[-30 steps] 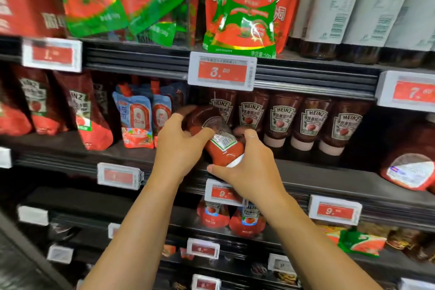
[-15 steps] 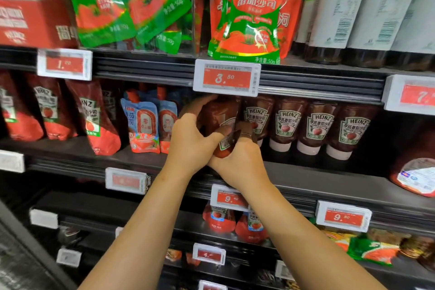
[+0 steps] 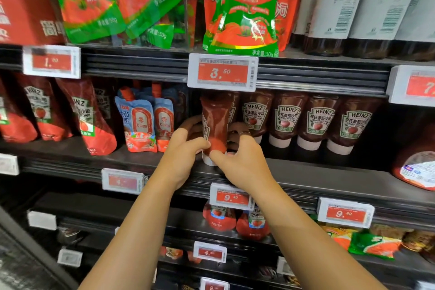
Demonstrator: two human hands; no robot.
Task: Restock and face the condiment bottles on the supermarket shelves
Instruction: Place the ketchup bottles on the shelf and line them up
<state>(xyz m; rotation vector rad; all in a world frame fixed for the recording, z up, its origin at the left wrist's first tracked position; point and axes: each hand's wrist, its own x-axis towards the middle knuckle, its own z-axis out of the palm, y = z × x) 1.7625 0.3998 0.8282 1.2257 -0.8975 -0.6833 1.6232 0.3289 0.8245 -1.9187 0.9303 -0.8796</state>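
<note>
I grip the upright Heinz ketchup bottle [image 3: 215,125] with left hand [image 3: 182,150] and right hand [image 3: 242,162], its label turned left, needing rotation.

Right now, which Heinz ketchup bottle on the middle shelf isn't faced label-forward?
The leftmost ketchup bottle, held by the left hand and right hand: its label is turned to the left, while the four bottles beside it show labels frontward.

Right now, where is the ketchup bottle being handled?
Head view, centre: the ketchup bottle stands cap-down at the middle shelf's front edge, gripped by the left hand and right hand, under the 3.50 price tag.
</note>
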